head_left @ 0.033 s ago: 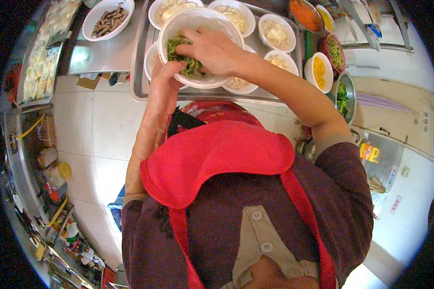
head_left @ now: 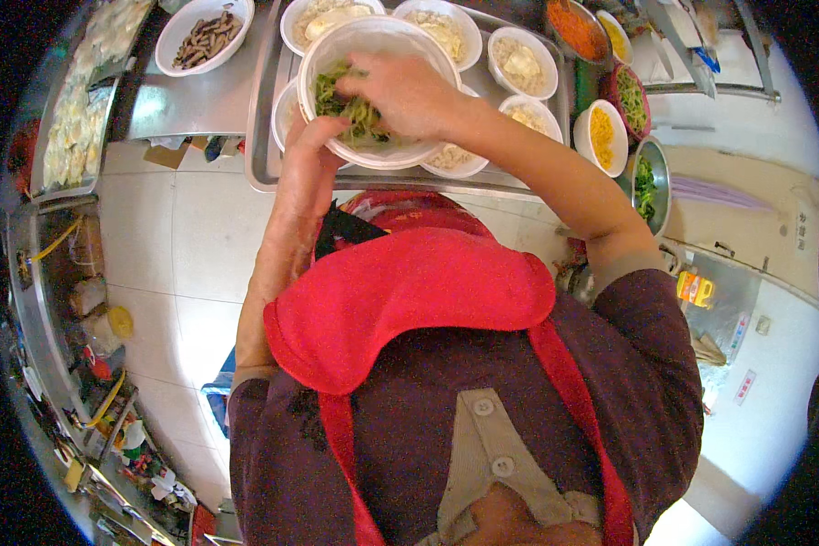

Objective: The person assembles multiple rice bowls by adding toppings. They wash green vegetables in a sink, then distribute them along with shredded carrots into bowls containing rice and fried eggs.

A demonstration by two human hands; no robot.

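Observation:
A white round bowl (head_left: pixel 432 59) is tilted above a metal tray, with shredded greens (head_left: pixel 359 123) inside it. My left hand (head_left: pixel 311 150) grips the bowl's left rim, thumb over the edge and the other fingers hidden beneath. Inside the bowl, my right hand (head_left: pixel 405 96) has its fingers curled into the greens; motion blurs the fingertips. Under and around the bowl, several smaller white bowls with pale grain-like food stand on the tray, such as the bowl (head_left: pixel 523 65) just right of it.
The metal tray (head_left: pixel 262 159) spans the counter's front. To its right stand a bowl of orange shreds (head_left: pixel 576 32), a bowl of yellow bits (head_left: pixel 601 135), a red basket of green shreds (head_left: pixel 631 100) and a metal bowl of leafy greens (head_left: pixel 646 187). Dark brown strips (head_left: pixel 207 41) fill a bowl at left.
My right hand has shifted slightly within the bowl and stirs the greens, its fingers now more blurred. My left hand and the bowl stay in place.

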